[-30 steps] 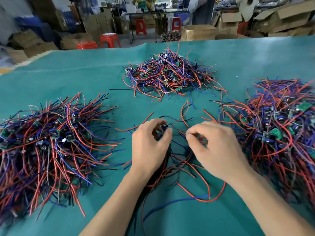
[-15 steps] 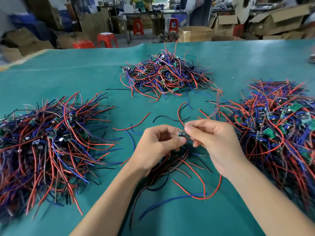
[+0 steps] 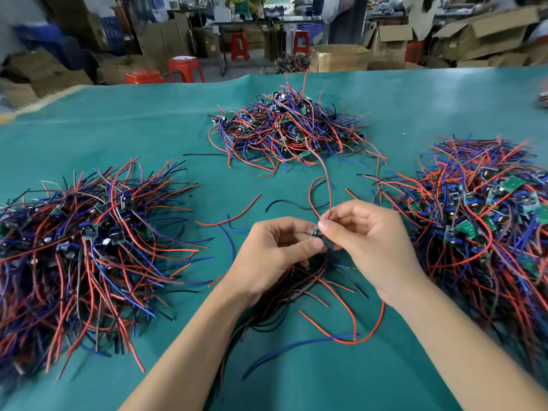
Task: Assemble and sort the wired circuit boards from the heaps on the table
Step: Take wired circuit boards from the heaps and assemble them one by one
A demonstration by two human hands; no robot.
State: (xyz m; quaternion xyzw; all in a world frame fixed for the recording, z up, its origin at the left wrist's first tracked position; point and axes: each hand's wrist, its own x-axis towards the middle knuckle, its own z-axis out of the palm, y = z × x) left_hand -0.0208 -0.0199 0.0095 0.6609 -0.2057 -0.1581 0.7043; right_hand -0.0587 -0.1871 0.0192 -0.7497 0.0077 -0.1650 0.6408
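A small green circuit board (image 3: 315,232) sits pinched between thumb and fingers of my left hand (image 3: 274,250), just above the table. My right hand (image 3: 367,241) touches the board's right side and pinches a red wire (image 3: 326,173) that rises from it toward the far heap. A bundle of dark and red wires (image 3: 296,289) hangs down below both hands. Three heaps of wired boards lie around: a left heap (image 3: 83,238), a far middle heap (image 3: 284,129) and a right heap (image 3: 486,221).
The table wears a teal cover (image 3: 118,129). Loose red, blue and black wires (image 3: 335,336) lie near my forearms. Past the far edge stand red stools (image 3: 185,68) and cardboard boxes (image 3: 338,56).
Both hands have lifted off the table and come together at the small board. My right hand now pulls a red wire upward, away from the bundle.
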